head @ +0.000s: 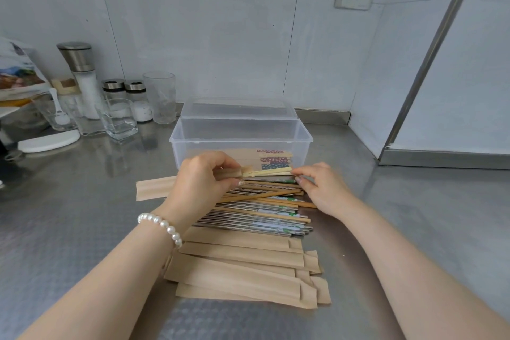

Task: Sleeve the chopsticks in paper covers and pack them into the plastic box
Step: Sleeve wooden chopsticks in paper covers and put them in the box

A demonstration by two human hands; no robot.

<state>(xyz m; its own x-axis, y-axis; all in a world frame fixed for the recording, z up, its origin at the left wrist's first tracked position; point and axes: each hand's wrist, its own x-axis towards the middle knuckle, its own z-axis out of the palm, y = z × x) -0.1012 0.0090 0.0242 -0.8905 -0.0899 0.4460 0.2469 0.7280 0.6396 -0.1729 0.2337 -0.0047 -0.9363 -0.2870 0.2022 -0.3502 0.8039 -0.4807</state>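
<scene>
From the head view, the job looks to be in its early part. The left hand (202,179) pinches the open end of a paper cover (154,188), and the right hand (321,188) has its fingertips closed on the far end of a pale chopstick pair (271,172) that is partly inside that cover, just in front of the plastic box (241,136). The box stands open on the tabletop (400,229) with a few sleeved pairs already lying in it (patterned ends show through the clear wall). A thick heap of bare chopsticks (265,210) lies under the hands, and a pile of empty covers (242,268) sits nearer the person, so most of the sleeving and packing is, I judge, left to do.
</scene>
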